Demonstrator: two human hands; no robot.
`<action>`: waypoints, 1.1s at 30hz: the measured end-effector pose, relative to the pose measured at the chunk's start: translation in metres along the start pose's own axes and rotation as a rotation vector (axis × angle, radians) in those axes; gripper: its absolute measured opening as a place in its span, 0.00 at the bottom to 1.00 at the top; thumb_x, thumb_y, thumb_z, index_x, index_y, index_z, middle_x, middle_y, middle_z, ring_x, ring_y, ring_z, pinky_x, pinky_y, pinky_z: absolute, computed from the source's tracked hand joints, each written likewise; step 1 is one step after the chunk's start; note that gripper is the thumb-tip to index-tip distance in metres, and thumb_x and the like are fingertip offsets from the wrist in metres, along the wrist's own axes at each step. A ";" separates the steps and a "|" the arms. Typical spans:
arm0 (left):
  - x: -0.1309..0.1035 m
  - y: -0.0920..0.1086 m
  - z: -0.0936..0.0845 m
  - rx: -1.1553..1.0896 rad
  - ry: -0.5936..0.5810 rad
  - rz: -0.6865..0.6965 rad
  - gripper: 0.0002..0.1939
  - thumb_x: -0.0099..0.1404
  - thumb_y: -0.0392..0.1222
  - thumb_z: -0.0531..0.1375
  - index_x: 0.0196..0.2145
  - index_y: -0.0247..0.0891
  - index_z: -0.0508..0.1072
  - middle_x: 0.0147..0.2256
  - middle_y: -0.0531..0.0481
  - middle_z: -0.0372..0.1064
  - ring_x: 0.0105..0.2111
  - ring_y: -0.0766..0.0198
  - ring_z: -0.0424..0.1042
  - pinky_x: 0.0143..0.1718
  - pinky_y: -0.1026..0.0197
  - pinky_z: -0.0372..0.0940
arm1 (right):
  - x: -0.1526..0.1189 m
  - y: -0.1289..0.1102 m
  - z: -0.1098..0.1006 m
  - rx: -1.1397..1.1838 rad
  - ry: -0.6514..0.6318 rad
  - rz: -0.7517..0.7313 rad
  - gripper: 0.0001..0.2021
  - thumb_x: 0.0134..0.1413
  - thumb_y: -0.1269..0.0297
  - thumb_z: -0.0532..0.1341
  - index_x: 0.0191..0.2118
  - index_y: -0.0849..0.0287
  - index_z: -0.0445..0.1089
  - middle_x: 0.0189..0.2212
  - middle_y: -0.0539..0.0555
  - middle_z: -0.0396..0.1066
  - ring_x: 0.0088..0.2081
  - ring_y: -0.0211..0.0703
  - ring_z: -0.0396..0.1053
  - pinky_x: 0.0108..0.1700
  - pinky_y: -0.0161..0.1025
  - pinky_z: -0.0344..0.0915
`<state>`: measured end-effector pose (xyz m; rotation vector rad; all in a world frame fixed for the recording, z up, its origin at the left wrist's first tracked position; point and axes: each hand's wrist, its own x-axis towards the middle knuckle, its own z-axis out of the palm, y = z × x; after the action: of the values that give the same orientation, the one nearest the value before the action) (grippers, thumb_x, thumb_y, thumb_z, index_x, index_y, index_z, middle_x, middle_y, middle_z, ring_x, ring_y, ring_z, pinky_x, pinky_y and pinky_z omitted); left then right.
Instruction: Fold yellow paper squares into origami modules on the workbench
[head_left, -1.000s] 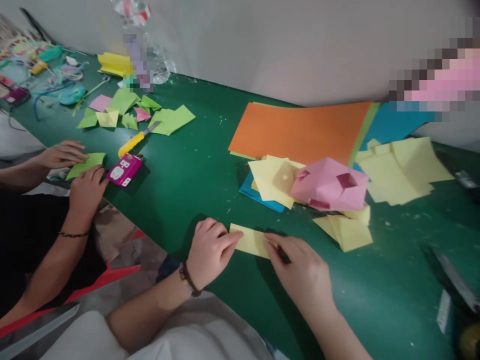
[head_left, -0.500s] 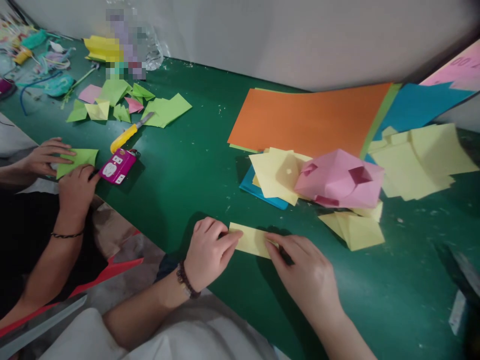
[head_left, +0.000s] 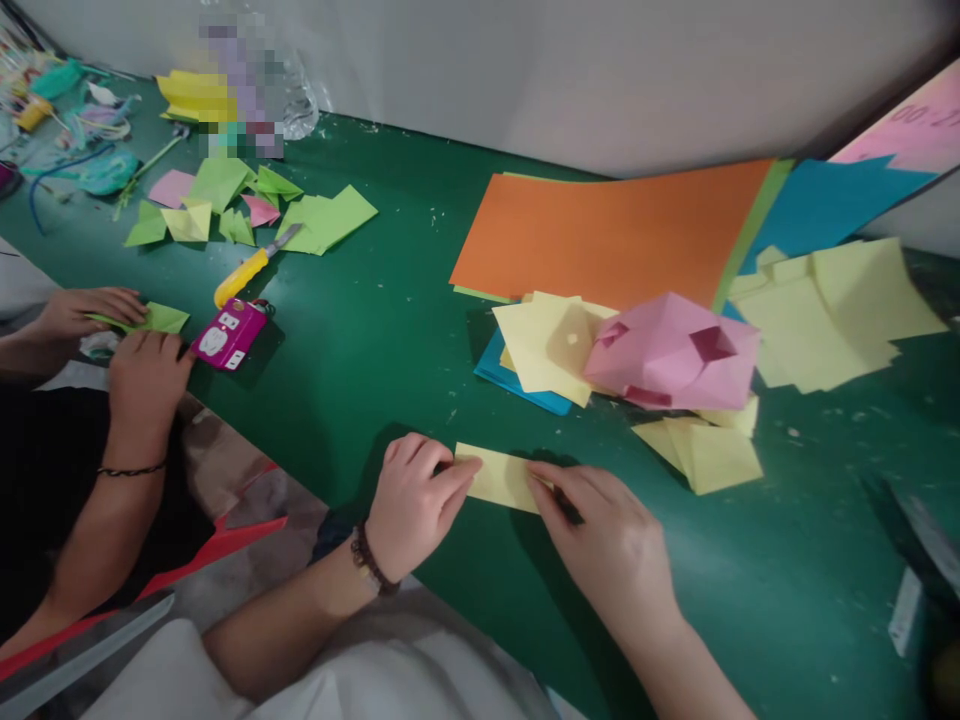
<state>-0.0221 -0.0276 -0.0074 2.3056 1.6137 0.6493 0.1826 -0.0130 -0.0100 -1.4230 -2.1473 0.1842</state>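
green bench (head_left: 360,380), grey wall (head_left: 465,80) behind: left hand (head_left: 411,505) and right hand (head_left: 619,535) each pinch an end of a yellow paper strip (head_left: 501,480), nearer than the folded pink paper (head_left: 664,350); uneven finger pressure could crease the strip crookedly.

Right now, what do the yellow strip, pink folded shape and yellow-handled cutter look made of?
Yellow strip: likely matte paper, by its thin, straight edges. Pink folded shape: probably matte paper, with creases and facets. Yellow-handled cutter: handle maybe plastic, smooth and evenly coloured; grey blade likely metal, but too small to be sure.
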 end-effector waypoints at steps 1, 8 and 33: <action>0.000 0.000 0.000 0.002 0.000 0.000 0.09 0.69 0.37 0.56 0.42 0.44 0.75 0.31 0.50 0.66 0.36 0.60 0.62 0.37 0.56 0.54 | 0.000 0.000 0.000 -0.003 -0.001 0.001 0.07 0.60 0.66 0.59 0.35 0.60 0.73 0.26 0.50 0.72 0.28 0.37 0.68 0.34 0.34 0.63; 0.001 0.000 0.000 0.014 0.000 0.011 0.09 0.69 0.37 0.56 0.43 0.43 0.75 0.31 0.50 0.66 0.36 0.60 0.62 0.37 0.56 0.55 | -0.001 0.000 0.001 -0.005 -0.001 0.010 0.08 0.61 0.65 0.58 0.35 0.59 0.74 0.26 0.51 0.72 0.29 0.37 0.69 0.34 0.35 0.64; 0.000 -0.002 -0.006 0.065 -0.075 0.111 0.12 0.69 0.37 0.55 0.46 0.45 0.75 0.52 0.53 0.72 0.42 0.58 0.61 0.44 0.54 0.63 | -0.003 0.004 0.003 -0.007 -0.043 0.034 0.11 0.62 0.63 0.56 0.36 0.59 0.74 0.26 0.52 0.73 0.30 0.39 0.69 0.34 0.35 0.64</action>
<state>-0.0267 -0.0273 -0.0029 2.4495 1.5044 0.5348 0.1847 -0.0134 -0.0151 -1.4729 -2.1615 0.2224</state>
